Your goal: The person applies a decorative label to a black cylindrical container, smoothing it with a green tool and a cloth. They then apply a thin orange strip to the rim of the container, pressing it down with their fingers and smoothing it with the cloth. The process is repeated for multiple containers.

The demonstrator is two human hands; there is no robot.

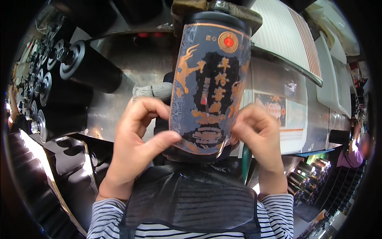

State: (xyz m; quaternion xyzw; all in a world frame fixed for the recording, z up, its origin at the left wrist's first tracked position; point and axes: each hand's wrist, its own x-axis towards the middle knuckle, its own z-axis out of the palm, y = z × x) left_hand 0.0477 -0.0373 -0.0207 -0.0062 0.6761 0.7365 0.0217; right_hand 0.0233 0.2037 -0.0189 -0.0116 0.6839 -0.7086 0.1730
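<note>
a tall black cylindrical bottle (211, 79) with a dark blue and gold printed label stands upright, or nearly so, in the middle of the view, close in front of the person's chest, its base hidden behind a black striped apron (191, 199). the left hand (135, 147) is closed on the label's lower left edge, thumb pressed flat on the face and fingers curled behind, which looks like a way of pinning the sheet to the curve. the right hand (256, 137) pinches the lower right edge of the same label between bent fingertips, probably so that both sides lie even around the bottle. striped sleeves (274, 211) cover both forearms. the bottle seems to rest against a padded stand on a shiny metal worktable (135, 63), though the contact is not visible. to the left, black rollers with silver ends (85, 65) lie in rows. to the right, a flat printed label sheet (274, 107) lies on the table, near a white tray (330, 79). another person in purple (350, 155) is at the far right edge.
</note>
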